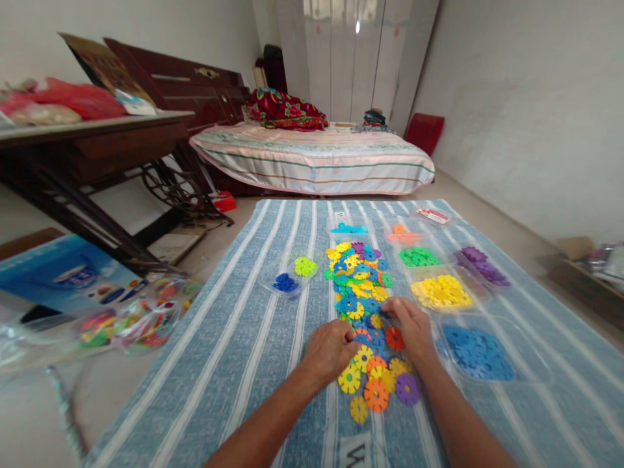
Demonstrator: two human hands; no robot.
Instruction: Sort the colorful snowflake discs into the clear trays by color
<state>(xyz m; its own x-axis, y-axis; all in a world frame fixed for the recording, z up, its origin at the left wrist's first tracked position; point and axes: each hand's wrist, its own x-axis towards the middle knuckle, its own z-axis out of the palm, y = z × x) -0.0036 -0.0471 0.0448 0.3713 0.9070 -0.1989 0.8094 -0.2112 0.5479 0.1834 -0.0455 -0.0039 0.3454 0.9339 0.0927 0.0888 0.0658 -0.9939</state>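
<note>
Reaching in from either side, the two hands stand apart over a long, loose pile of notched plastic discs (361, 289) on the cloth-covered tabletop (244, 364). The left hand (329, 351) is curled at the pile's left edge, its fingers bent inward; whether a disc is pinched in it, I cannot tell. The right hand (409, 325) stretches its fingers to the right edge, close to blue and yellow discs, and its grip cannot be made out either. A red-orange disc (394, 338) lies just beside the right hand. At the near end, the discs spread out more thinly, with a purple disc (407, 389) and an orange disc (376, 395) among yellow ones.

To the right of the pile, clear plastic boxes hold sorted colours: blue discs (475, 351) nearest, then yellow discs (443, 291), green discs (418, 257) and orange pieces (403, 238) farther back, with purple discs (485, 266) at the outer side. Left of the pile, one clear tray carries dark blue discs (285, 282) and lime discs (305, 266). Light blue pieces (348, 229) sit in a container beyond the far end. Past the tabletop stands a bed (316, 159) with a striped cover.
</note>
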